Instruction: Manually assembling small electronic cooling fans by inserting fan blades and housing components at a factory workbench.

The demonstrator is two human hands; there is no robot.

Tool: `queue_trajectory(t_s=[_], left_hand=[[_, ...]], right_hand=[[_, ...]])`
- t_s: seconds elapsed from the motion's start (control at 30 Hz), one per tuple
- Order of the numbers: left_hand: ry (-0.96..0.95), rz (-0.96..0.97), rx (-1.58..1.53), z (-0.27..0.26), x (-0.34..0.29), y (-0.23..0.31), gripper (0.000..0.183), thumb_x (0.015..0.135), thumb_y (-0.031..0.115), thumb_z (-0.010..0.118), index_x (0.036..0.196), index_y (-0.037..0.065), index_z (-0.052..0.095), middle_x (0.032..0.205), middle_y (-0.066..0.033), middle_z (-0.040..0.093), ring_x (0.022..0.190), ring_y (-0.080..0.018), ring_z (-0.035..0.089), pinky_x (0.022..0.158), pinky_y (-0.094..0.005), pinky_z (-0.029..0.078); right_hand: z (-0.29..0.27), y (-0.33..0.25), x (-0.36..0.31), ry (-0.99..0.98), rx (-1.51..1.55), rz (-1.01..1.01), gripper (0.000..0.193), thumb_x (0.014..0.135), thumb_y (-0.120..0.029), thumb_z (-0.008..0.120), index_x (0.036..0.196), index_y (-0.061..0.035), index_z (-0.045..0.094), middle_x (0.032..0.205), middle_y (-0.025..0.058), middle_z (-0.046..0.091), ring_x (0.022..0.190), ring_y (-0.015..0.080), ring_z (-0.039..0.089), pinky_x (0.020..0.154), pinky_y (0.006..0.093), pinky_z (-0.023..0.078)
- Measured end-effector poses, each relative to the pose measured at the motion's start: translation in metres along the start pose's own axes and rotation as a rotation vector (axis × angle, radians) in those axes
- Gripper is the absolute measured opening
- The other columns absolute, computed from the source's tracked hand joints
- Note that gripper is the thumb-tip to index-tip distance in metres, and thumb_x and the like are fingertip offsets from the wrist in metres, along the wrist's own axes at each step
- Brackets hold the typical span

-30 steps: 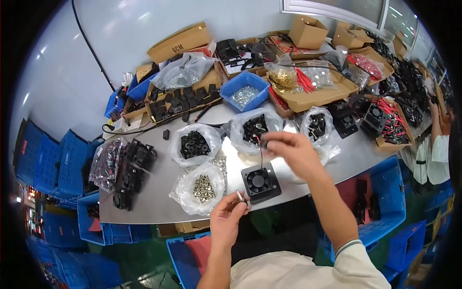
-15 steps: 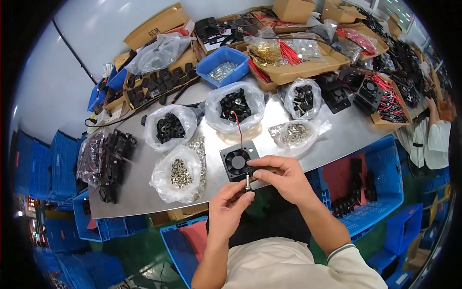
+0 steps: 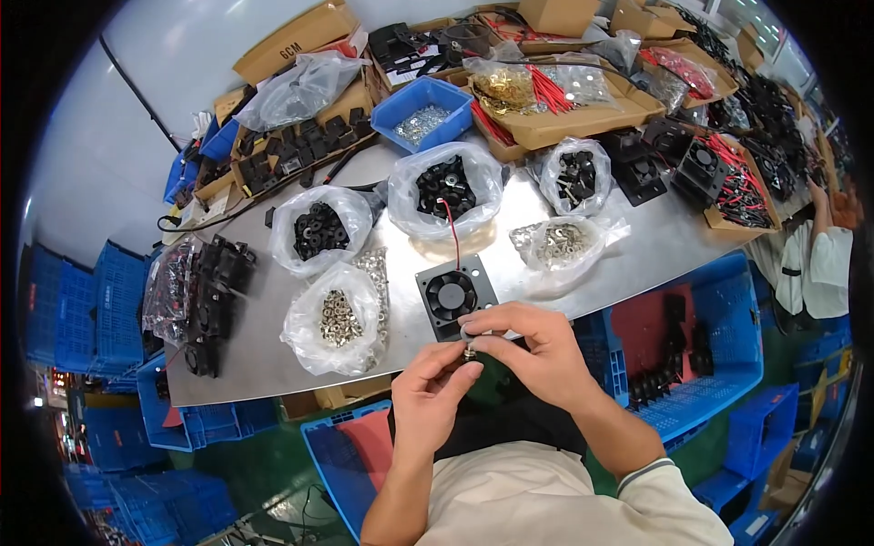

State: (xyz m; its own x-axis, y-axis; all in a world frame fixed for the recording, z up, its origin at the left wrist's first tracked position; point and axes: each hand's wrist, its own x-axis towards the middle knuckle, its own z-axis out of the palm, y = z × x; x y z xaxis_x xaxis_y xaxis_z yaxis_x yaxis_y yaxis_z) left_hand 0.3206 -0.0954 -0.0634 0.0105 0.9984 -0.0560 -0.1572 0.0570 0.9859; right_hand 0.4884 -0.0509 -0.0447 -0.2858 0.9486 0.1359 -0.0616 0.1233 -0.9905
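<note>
In front of me, at the table's near edge, both hands meet over a small metal bolt [image 3: 470,351]. My left hand [image 3: 430,389] pinches its lower end between thumb and fingertips. From the right, my right hand [image 3: 533,344] pinches a small dark round piece [image 3: 466,333] at the bolt's upper end. The fingers cover much of both parts. Just beyond the fingertips, a black square fan [image 3: 452,296] lies flat on the table, with a red wire [image 3: 454,235] running away from me.
Bags of black knobs [image 3: 446,187], black rings [image 3: 320,229], nuts [image 3: 340,318], black-headed screws [image 3: 579,177] and small metal parts [image 3: 562,244] surround the fan. Black fan assemblies [image 3: 218,300] line the left. A blue bin [image 3: 421,114] and cartons stand behind. Another person's arm [image 3: 822,214] shows far right.
My right fingertips have moved down and closer to my left fingertips. The bolt's shank, bare between the hands before, is now mostly covered. The view has shifted slightly.
</note>
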Motion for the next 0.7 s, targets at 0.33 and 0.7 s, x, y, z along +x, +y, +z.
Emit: queue_trajectory(t_s=[0.33,0.7], left_hand=[[0.045,0.047,0.009,-0.004,-0.012,-0.003,0.027,0.082,-0.012,0.070,0.108,-0.004,0.065,0.107,-0.0078,0.064,0.092,-0.0111,0.062,0.081,-0.0228,0.051],[-0.029,0.085,0.069,-0.015,-0.019,-0.012,0.027,0.080,-0.013,0.071,0.106,-0.004,0.067,0.110,-0.0094,0.063,0.094,-0.0128,0.062,0.080,-0.0218,0.051]], right_hand=[[0.011,0.000,-0.019,0.101,0.114,-0.009,0.024,0.089,0.009,0.062,0.111,0.0040,0.068,0.107,0.0127,0.068,0.099,0.0155,0.064,0.085,0.0274,0.052],[0.022,0.019,-0.041,0.150,0.374,0.098,0.025,0.090,0.008,0.060,0.115,0.0053,0.067,0.106,0.0096,0.067,0.096,0.0139,0.063,0.087,0.0260,0.050]])
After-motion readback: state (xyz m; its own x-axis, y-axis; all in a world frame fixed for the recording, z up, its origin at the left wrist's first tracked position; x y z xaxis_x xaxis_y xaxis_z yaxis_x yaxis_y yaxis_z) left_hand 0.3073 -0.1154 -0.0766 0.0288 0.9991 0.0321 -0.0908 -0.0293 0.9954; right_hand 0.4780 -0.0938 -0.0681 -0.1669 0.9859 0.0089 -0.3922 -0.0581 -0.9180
